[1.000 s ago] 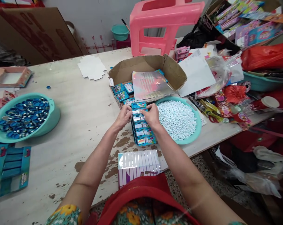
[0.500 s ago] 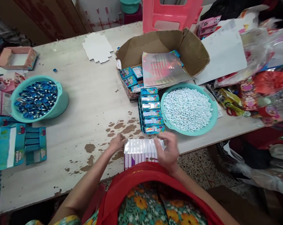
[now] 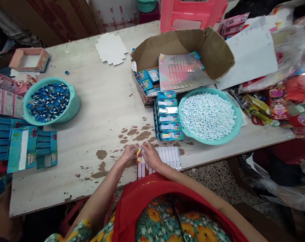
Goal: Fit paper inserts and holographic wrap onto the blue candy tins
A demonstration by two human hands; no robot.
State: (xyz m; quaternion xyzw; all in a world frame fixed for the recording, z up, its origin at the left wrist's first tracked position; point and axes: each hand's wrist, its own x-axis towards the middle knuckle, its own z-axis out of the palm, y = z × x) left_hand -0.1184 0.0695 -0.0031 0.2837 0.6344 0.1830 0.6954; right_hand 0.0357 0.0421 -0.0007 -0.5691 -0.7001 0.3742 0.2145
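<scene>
A shiny sheet of sticker strips (image 3: 169,155) lies at the table's front edge, with a second striped part showing below it. My left hand (image 3: 129,153) pinches its left end, where a rainbow-coloured strip (image 3: 139,156) shows. Right beside it, my right hand (image 3: 150,157) has its fingers closed on the sheet's upper left edge, close to the left fingertips. The fingers partly hide what they grip. Just behind the sheet stands a row of small blue candy boxes (image 3: 169,118), some with shiny labels on their ends.
A turquoise basin of pale candies (image 3: 208,116) adjoins the boxes. Behind is a cut-down carton (image 3: 218,55) with blue boxes and a shiny sheet (image 3: 180,72). At left stand a bowl of blue caps (image 3: 50,102) and blue packages (image 3: 22,149). Plastic bags (image 3: 286,57) crowd the right.
My right hand has moved left along the sheet to meet my left hand, uncovering the sheet's right part. A rainbow-coloured strip now shows between the hands. The view has shifted slightly.
</scene>
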